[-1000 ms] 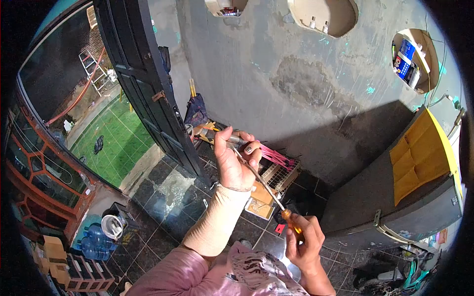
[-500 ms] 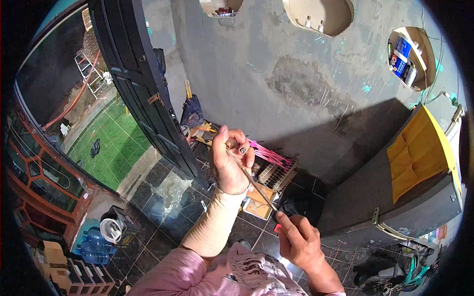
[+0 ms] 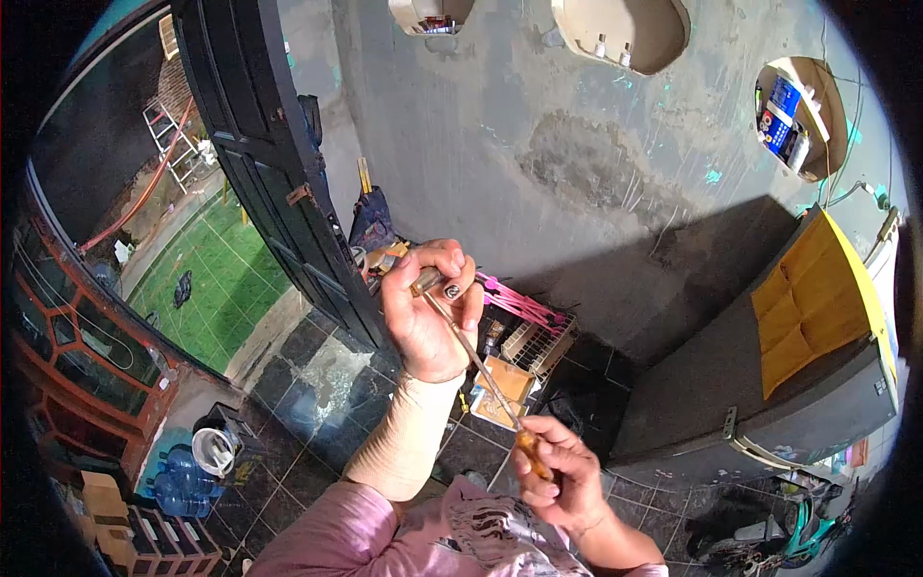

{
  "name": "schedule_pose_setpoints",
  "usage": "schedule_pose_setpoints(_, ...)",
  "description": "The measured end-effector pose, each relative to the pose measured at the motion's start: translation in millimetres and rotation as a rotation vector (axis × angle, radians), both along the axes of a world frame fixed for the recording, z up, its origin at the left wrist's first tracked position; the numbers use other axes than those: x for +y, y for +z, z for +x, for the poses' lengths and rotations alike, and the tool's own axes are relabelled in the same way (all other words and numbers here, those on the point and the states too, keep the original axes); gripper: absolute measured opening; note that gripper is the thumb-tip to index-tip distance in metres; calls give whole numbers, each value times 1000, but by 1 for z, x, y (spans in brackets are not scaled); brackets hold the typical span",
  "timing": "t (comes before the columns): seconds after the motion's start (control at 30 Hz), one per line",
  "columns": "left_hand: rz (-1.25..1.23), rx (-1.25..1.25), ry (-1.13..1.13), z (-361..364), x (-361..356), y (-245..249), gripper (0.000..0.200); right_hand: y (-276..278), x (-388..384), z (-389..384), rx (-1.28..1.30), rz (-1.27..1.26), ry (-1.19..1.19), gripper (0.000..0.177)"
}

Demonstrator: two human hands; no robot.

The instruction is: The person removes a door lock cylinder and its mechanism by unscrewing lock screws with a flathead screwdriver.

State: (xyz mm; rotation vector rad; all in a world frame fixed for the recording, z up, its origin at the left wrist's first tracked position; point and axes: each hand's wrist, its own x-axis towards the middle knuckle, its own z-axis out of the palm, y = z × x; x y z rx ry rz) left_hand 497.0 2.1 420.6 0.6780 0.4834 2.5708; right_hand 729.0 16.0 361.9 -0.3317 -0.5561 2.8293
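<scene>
My right hand (image 3: 569, 481) has its fingers wrapped around the amber handle of a long screwdriver (image 3: 488, 377). From there its thin metal shaft slants up and left to my raised left hand (image 3: 428, 322). Curled fingers of that hand hold a small metal cylinder (image 3: 423, 281) that ends in a dark round face near the fingertips. The screwdriver's tip meets the cylinder at the palm; fingers partly hide the cylinder.
A dark door (image 3: 264, 163) stands ajar on the left. On the right is a grey refrigerator (image 3: 692, 385) with a yellow cover (image 3: 817, 288). A wire rack (image 3: 538, 341) and a shallow box (image 3: 502, 387) sit on the tiled floor beyond my hands.
Both hands have shifted left. My right hand has turned and its index finger has come off the shaft, so the screwdriver's amber handle now shows. More of the metal cylinder is visible.
</scene>
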Motion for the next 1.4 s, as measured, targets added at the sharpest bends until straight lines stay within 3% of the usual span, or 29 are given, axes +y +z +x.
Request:
schedule_pose_setpoints(0.03,-15,2,-14,-2,-2,1,41,-2,-5,-5,1,-75,-14,31)
schedule_pose_setpoints(0.1,-40,12,-46,-6,-3,1,40,-5,1,-9,23,41,2,36)
schedule_pose_setpoints(0.17,-69,-20,-18,-7,-5,-4,38,-11,9,-7,-100,722,-106,45)
schedule_pose_setpoints(0.23,-110,-58,4,-10,-5,-11,37,4,13,-16,-216,1666,-390,45)
schedule_pose_setpoints(0.3,-149,-88,39,-11,-3,-19,36,2,6,-19,-311,2052,-551,40)
schedule_pose_setpoints(0.4,-178,-139,-14,-11,-3,-26,35,-7,5,-21,-345,2085,-536,38)
schedule_pose_setpoints(0.5,-159,-140,26,-19,-8,-21,35,-10,14,-34,-136,1729,-529,26)
schedule_pose_setpoints(0.53,-139,-119,12,-20,-12,-15,36,-10,6,-32,-230,1290,-338,23)
schedule_pose_setpoints(0.63,-95,-121,13,-22,-20,0,38,13,12,-33,-157,467,28,23)
schedule_pose_setpoints(0.73,-69,-90,-51,-31,-23,-3,40,4,7,-39,3,0,125,28)
schedule_pose_setpoints(0.83,-69,-97,-100,-29,-28,3,41,-14,8,-46,74,47,153,34)
schedule_pose_setpoints(0.9,-86,-34,-22,-29,-28,-3,39,-6,16,-45,31,319,131,38)
schedule_pose_setpoints(1.0,-172,-30,31,-36,-31,-12,36,-8,14,-44,-153,1209,-185,32)
schedule_pose_setpoints(1.03,-174,-27,36,-35,-32,-15,36,4,16,-49,-106,1915,-451,28)
schedule_pose_setpoints(1.1,-197,14,25,-30,-32,-23,37,5,6,-47,-243,2006,-469,25)
schedule_pose_setpoints(1.2,-170,-20,29,-28,-35,-22,34,3,7,-51,-212,1920,-446,24)
schedule_pose_setpoints(1.3,-120,-41,41,-29,-37,-13,34,-5,5,-51,-190,1415,-265,23)
schedule_pose_setpoints(1.4,-85,-28,26,-31,-39,1,39,4,3,-51,-140,713,-19,20)
